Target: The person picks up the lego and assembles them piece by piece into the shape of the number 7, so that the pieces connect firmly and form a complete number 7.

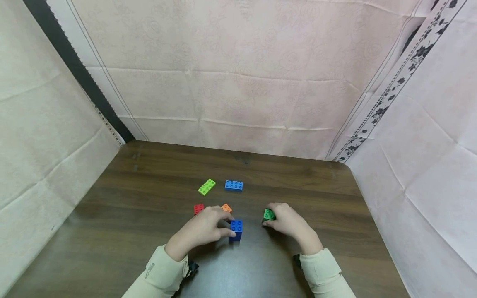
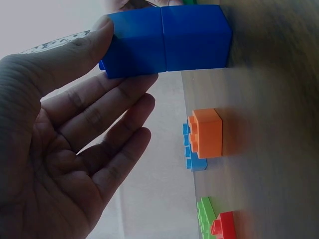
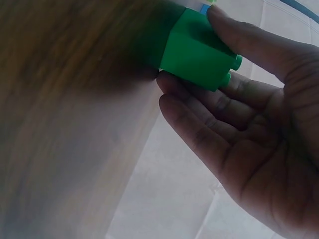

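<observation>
I think the main danger is in my left hand (image 1: 204, 227): I hold the dark blue stack of two square plastic blocks (image 1: 236, 230) only by its upper block, so if the seam between the two is not pressed well, the lower one could come loose. A sideways push could also tilt this stack. The small orange plastic block (image 1: 226, 208) and the red plastic block (image 1: 198, 208) lie just beyond this hand, and a careless knuckle could knock them.

About my fingers: on the left, the thumb and the fingers opposite pinch the stack, with a gap only as wide as the block, while the lower two fingers are loose and slightly apart. My right hand (image 1: 288, 221) pinches the green plastic block (image 3: 197, 57) between thumb and fingers, its studs turned to my palm. If this grip is uneven, the block could twist. It is to the right of the stack, well apart from it, close over the brown wooden table (image 1: 112, 248); whether it touches, I cannot tell.
</observation>
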{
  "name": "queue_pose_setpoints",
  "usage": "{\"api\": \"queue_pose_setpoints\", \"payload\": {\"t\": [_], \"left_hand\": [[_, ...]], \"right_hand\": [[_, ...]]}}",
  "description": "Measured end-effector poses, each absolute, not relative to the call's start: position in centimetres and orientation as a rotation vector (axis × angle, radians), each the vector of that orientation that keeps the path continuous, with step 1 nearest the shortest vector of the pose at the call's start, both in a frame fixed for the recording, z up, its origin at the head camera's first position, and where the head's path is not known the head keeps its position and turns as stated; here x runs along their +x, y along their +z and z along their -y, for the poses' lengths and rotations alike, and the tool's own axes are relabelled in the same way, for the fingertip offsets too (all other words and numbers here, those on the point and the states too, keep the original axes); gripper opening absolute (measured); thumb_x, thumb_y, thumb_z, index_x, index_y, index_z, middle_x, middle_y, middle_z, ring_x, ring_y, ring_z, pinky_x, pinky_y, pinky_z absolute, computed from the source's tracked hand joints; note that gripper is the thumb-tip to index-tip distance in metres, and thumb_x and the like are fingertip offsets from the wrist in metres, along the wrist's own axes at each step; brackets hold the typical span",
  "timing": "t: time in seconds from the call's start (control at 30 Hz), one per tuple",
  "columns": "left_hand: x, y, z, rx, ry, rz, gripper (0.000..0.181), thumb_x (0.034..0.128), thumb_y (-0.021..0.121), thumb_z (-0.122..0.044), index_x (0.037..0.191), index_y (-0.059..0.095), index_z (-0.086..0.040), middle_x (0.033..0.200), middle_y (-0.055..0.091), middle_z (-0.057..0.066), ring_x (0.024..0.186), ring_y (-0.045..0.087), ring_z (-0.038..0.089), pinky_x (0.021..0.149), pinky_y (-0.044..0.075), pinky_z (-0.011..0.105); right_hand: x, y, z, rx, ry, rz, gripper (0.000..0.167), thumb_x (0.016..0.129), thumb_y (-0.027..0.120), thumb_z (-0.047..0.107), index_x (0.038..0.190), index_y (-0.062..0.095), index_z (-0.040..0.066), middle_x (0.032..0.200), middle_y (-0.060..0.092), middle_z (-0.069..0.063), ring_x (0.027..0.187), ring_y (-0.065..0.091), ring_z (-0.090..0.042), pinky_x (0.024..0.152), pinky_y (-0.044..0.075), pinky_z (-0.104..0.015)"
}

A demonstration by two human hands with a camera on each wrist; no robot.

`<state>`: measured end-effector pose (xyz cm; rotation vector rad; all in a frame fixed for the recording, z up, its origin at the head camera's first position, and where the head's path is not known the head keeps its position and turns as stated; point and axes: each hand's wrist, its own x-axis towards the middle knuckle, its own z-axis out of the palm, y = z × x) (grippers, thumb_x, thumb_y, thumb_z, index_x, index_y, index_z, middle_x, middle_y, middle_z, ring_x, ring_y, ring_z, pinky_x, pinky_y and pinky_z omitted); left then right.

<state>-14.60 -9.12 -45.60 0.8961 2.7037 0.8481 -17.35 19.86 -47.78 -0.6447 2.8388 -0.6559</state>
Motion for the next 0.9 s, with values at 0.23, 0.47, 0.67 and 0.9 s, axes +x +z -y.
{"api": "queue_pose_setpoints", "payload": {"t": [0.23,0.47,0.67,0.9], "left_hand": [[-14.58,-45.59,9.10,0.870,0.833,-2.704,0.032,0.0902,0.076,-0.040,0.112,0.075,-0.017,0.111,0.070,-0.006,0.107,0.060,0.016,0.090,0.053,0.040],[-14.64,-45.63,9.09,0.870,0.838,-2.698,0.033,0.0900,0.076,-0.041,0.113,0.075,-0.017,0.110,0.070,-0.007,0.106,0.060,0.015,0.090,0.053,0.040],[-14.68,-45.69,9.11,0.891,0.850,-2.702,0.033,0.0898,0.076,-0.041,0.113,0.075,-0.017,0.110,0.070,-0.007,0.104,0.061,0.014,0.088,0.053,0.038],[-14.65,-45.65,9.09,0.882,0.841,-2.703,0.034,0.0899,0.076,-0.041,0.114,0.075,-0.017,0.111,0.070,-0.007,0.106,0.061,0.015,0.090,0.053,0.040]], "right_hand": [[-17.21,-47.54,-19.82,-0.668,-0.651,-2.839,0.023,0.088,0.079,0.014,0.106,0.067,0.004,0.080,0.058,0.005,0.068,0.051,-0.009,0.061,0.047,-0.029],[-17.04,-47.20,-19.66,-0.665,-0.667,-2.837,0.023,0.089,0.078,0.016,0.106,0.067,0.005,0.077,0.057,0.006,0.066,0.050,-0.009,0.058,0.046,-0.025],[-16.93,-46.94,-19.55,-0.682,-0.680,-2.832,0.025,0.089,0.078,0.017,0.108,0.067,0.005,0.078,0.058,0.007,0.066,0.051,-0.008,0.058,0.047,-0.025],[-16.98,-47.00,-19.53,-0.725,-0.680,-2.847,0.026,0.089,0.079,0.019,0.109,0.067,0.006,0.080,0.058,0.008,0.067,0.052,-0.007,0.060,0.048,-0.024]]}}
